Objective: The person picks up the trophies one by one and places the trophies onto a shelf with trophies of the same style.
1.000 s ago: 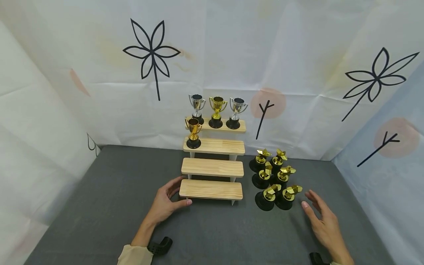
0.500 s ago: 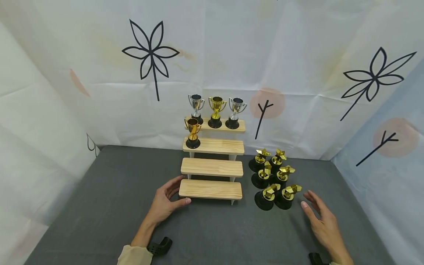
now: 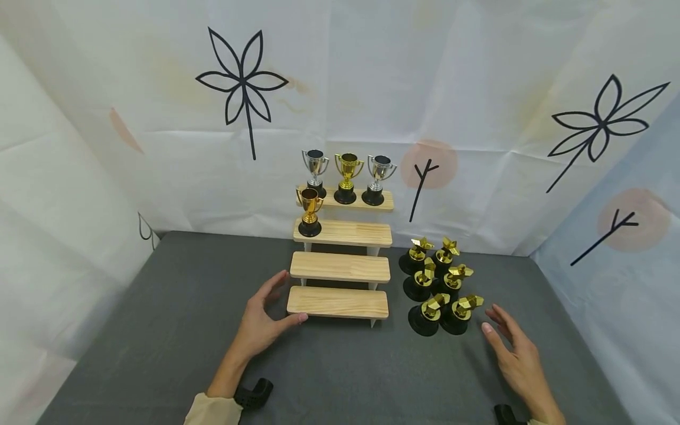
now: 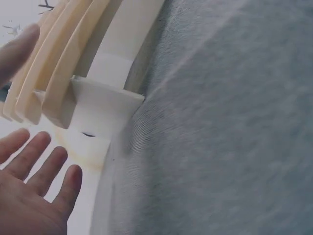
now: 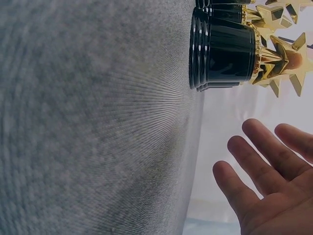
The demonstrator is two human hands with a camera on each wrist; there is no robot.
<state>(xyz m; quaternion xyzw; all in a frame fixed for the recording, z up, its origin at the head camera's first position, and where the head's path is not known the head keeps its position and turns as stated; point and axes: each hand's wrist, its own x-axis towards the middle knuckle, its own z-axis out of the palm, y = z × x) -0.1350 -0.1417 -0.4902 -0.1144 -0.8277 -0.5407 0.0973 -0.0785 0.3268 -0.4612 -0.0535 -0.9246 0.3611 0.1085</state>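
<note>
A four-step wooden riser [image 3: 340, 268] stands on the grey table [image 3: 159, 330]. Three cup trophies [image 3: 346, 171] line its top step and a gold cup [image 3: 310, 211] stands at the left of the second step. My left hand [image 3: 278, 301] is open at the bottom step's left end, thumb against its front corner, fingers raised beside it. The left wrist view shows that end of the riser [image 4: 93, 98] and my spread fingers [image 4: 44, 166]. Several gold star trophies [image 3: 438, 289] on black bases cluster right of the riser. My right hand [image 3: 502, 330] hovers open just right of them, holding nothing.
White cloth walls [image 3: 159, 147] with flower drawings close in the back and both sides. Grey table surface spreads left of the riser and in front of it. In the right wrist view the nearest trophy's black base [image 5: 225, 49] lies just beyond my fingers [image 5: 254, 152].
My left fingers have lifted slightly away from the bottom step's left end while the thumb stays at its corner. The right hand has barely shifted.
</note>
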